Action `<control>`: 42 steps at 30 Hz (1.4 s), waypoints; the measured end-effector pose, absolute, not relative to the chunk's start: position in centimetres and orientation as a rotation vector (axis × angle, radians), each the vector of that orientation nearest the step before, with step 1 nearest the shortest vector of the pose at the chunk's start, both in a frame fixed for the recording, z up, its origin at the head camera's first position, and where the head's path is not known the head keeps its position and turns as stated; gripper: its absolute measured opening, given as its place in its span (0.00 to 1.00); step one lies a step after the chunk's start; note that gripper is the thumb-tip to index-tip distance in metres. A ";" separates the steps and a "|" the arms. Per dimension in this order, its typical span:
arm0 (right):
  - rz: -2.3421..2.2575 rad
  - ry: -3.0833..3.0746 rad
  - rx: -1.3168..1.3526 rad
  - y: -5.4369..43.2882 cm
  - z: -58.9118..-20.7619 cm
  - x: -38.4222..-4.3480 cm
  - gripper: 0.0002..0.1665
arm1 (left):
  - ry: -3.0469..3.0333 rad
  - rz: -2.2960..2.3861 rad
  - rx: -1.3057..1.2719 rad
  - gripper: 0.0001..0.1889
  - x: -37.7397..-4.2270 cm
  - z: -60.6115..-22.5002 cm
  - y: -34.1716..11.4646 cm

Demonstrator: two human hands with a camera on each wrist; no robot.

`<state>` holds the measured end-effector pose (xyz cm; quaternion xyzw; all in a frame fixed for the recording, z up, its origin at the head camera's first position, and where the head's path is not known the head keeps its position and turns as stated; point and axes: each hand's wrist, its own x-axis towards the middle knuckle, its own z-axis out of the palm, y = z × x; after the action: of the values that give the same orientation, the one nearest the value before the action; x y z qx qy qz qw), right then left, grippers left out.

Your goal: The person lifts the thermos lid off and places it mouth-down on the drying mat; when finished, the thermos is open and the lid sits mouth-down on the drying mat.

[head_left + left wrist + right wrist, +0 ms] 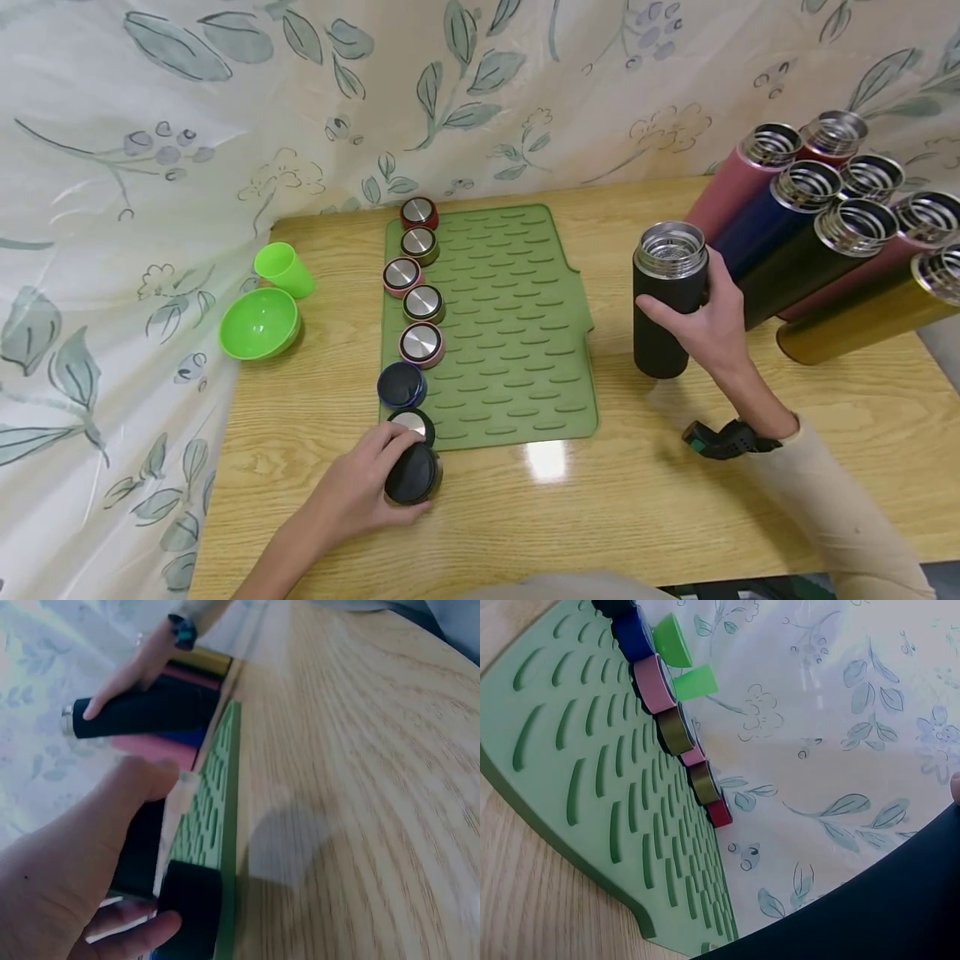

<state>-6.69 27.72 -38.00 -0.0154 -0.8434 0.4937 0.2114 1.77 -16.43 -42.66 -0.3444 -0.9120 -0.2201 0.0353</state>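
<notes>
My left hand [360,487] pinches a black bottle lid [411,477] between thumb and fingers, just off the near left corner of the green mat [502,333]. Another black lid with a silver top [408,423] sits on that corner, partly covered by the fingers. To the right of the mat, my right hand [708,325] grips an uncapped black bottle [660,329], its steel mouth facing up. That bottle shows as a large dark shape [885,907] in the right wrist view.
A blue-rimmed lid [401,385] and several other lids line the mat's left edge. Several uncapped bottles, among them a blue one [780,221] and a gold one [862,312], stand close right of my right hand. A green bowl [258,325] and green cup [285,268] sit far left.
</notes>
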 end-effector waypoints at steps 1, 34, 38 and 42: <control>1.366 -2.346 -0.047 27.8 -37.9 -6.7 0.47 | -2.796 -0.667 -1.086 0.41 1.9 -42.6 -16.7; 1.440 -2.261 -0.248 31.6 -39.4 -8.3 0.43 | -2.747 -0.566 -1.149 0.40 1.4 -43.3 -19.3; 1.430 -2.234 -0.243 31.8 -39.7 -7.7 0.43 | -2.756 -0.544 -1.151 0.41 1.3 -43.8 -19.2; 1.444 -2.178 -0.243 32.1 -40.1 -6.7 0.44 | -2.788 -0.535 -1.066 0.43 0.8 -44.2 -19.1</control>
<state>-6.68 32.15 -40.12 -0.0895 -0.8022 0.5321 0.2556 0.84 -19.07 -44.18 -0.3510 -0.9180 -0.1761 0.0546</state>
